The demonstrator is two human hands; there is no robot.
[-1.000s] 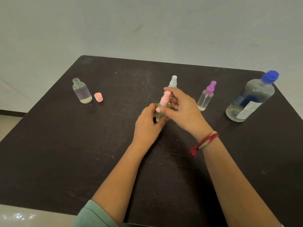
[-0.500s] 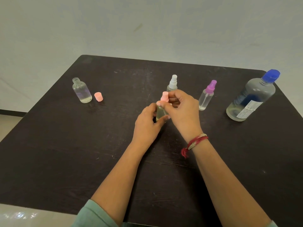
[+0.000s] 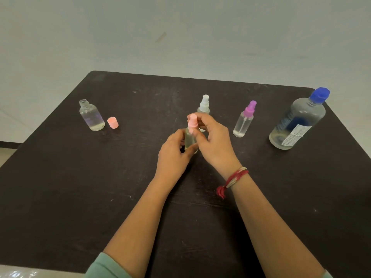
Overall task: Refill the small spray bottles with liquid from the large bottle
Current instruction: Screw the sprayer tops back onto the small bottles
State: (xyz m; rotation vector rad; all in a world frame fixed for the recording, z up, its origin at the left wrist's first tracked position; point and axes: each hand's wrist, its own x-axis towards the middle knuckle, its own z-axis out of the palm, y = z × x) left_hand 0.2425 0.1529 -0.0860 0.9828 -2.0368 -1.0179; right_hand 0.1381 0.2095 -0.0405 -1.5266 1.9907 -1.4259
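Note:
At the table's middle stands a small clear spray bottle (image 3: 188, 139) with a pink spray top (image 3: 192, 122). My left hand (image 3: 173, 155) grips its body. My right hand (image 3: 212, 140) pinches the pink top between thumb and fingers. Behind it a white-topped spray bottle (image 3: 204, 105) stands partly hidden by my right hand. A purple-topped spray bottle (image 3: 244, 119) stands to the right. The large clear bottle (image 3: 297, 123) with a blue cap stands at the far right, holding a little liquid.
A small open bottle (image 3: 91, 118) with no cap stands at the left, a loose pink cap (image 3: 112, 123) beside it. The dark table (image 3: 60, 187) ends near the large bottle on the right; a pale wall lies behind.
My right hand has turned on the pink top, wrist swinging left and fingers shifting around it. The left hand keeps its hold on the bottle body.

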